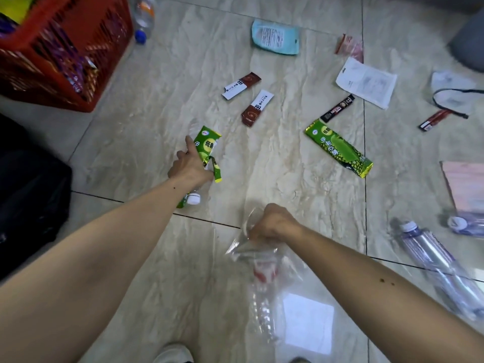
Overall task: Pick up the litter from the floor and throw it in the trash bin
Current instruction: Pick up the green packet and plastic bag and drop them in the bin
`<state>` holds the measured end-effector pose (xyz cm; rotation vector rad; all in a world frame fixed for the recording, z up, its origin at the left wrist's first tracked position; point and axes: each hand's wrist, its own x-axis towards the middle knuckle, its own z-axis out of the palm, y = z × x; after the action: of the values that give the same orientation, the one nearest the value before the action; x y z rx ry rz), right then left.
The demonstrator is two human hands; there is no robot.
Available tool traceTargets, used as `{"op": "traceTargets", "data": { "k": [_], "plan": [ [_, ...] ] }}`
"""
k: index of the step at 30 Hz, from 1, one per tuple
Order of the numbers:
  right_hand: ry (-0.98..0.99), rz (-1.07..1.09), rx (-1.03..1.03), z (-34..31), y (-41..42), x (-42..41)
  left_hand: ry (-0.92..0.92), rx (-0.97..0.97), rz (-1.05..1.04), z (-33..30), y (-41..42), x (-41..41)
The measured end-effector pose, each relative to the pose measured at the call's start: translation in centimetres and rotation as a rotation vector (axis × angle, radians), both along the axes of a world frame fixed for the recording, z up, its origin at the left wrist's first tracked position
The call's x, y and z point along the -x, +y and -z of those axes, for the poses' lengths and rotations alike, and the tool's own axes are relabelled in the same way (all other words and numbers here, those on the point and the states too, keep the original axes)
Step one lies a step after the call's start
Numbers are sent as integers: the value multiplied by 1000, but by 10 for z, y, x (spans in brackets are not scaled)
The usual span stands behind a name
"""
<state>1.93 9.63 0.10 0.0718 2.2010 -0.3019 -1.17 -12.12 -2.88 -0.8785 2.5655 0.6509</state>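
Note:
My left hand grips a green snack wrapper above the tiled floor, forefinger stretched out. A small bottle with a white cap shows under that wrist; whether the hand holds it too I cannot tell. My right hand is clenched on a clear plastic bottle with a red label, which hangs down from the fist. Litter lies ahead: a second green wrapper, two brown-and-white sachets, a black coffee stick, a blue pouch. A red basket holding wrappers stands far left.
A white packet, a red sachet, a red stick and a clear bag with a black cord lie at the right. Clear bottles lie near right, another beside the basket. A black bag sits left.

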Motion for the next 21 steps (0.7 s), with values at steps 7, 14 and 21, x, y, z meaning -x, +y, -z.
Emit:
{"op": "traceTargets", "data": {
  "k": [7,14,21],
  "plan": [
    [94,457,182,-80,57,44,-11,-48,60,-78,16,-10],
    [280,729,211,-238,101,66,-81,-124,169,-246,62,11],
    [373,863,155,-423,158,87,-169,-85,324,-433,115,44]
  ]
}}
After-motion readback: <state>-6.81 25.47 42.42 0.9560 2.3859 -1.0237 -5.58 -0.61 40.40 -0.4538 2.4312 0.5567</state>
